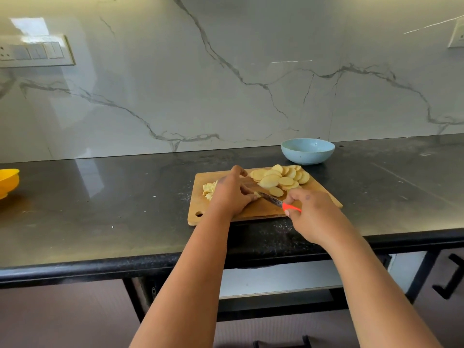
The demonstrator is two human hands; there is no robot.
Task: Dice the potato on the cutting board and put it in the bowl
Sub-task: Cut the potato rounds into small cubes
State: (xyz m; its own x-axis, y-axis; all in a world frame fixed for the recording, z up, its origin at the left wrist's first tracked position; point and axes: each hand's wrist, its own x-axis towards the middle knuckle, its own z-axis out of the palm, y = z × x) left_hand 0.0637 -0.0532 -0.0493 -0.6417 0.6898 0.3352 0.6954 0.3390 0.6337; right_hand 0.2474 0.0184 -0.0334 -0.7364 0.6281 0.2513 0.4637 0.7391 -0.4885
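The dicing is partly done. On the wooden cutting board (253, 209), near the middle of the dark bench (100, 197), a small heap of diced potato (209, 190) lies at the left end, just beside the left hand (232, 194). That hand is curled down over a slice and pins it to the board; the piece itself is mostly hidden under the fingers. The right hand (310, 217) grips the orange handle of a knife (272, 200), whose blade points left and far toward the left fingers, low over the board.

Most of the work is left. A pile of round potato slices (281, 178) covers the far right part of the board, uncut. The light blue bowl (307, 150) stands just beyond the far right corner of the board, and no potato shows above its rim; its inside is only partly visible. So nothing looks transferred yet. A yellow bowl (8, 182) sits far left on the bench, well apart.
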